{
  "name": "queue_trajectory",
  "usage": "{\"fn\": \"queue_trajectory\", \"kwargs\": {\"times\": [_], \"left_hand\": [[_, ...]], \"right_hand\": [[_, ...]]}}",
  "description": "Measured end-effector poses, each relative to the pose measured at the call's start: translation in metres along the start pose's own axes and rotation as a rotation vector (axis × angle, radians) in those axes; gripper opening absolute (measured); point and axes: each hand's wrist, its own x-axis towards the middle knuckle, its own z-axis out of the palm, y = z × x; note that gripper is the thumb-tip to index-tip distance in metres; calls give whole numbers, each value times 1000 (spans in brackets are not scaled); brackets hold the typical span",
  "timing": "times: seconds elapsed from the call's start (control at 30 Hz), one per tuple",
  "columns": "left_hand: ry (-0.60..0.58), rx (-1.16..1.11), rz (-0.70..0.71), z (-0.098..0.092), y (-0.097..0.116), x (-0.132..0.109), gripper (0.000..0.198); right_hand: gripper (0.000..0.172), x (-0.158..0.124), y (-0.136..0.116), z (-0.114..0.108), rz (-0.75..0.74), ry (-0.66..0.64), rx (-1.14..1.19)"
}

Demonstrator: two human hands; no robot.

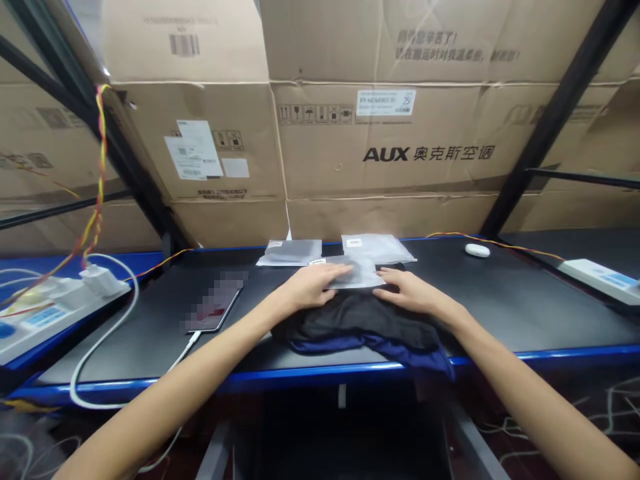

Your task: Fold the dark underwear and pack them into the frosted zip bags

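I'm resting my left hand (315, 285) and right hand (413, 291) half-open at the ends of the front packet (363, 272), whether pinching I can't tell, and it's lying over bunched black cloth (360, 317), so it's risking sliding if those soft folds are shifting underneath

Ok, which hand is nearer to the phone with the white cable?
Left. The left hand is to the right of the phone, at the left end of a plastic pouch; the right hand is farther right, at the pouch's other end.
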Motion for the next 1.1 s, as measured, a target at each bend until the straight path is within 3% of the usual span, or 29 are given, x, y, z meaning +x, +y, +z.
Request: {"fn": "queue_trajectory", "kwargs": {"times": [0.17, 0.23, 0.4, 0.67, 0.83, 1.1], "left_hand": [[-86, -180, 27, -25, -25, -34, 85], [-40, -173, 11, -24, -33, -45, 77], [121, -116, -5, -7, -46, -58, 34], [213, -52, -32, 0, -54, -67, 26], [282, -25, -25, 8, -51, -66, 20], [255, -121, -2, 13, -36, -62, 22]], "right_hand": [[34, 1, 4, 0, 27, 19, -61], [32, 1, 6, 1, 45, 43, -78], [28, 1, 10, 3, 68, 110, -60], [27, 2, 10, 3, 107, 253, -38], [29, 5, -10, 0, -32, 369, 33], [24, 29, -70, 9, -346, 216, -116]]}}
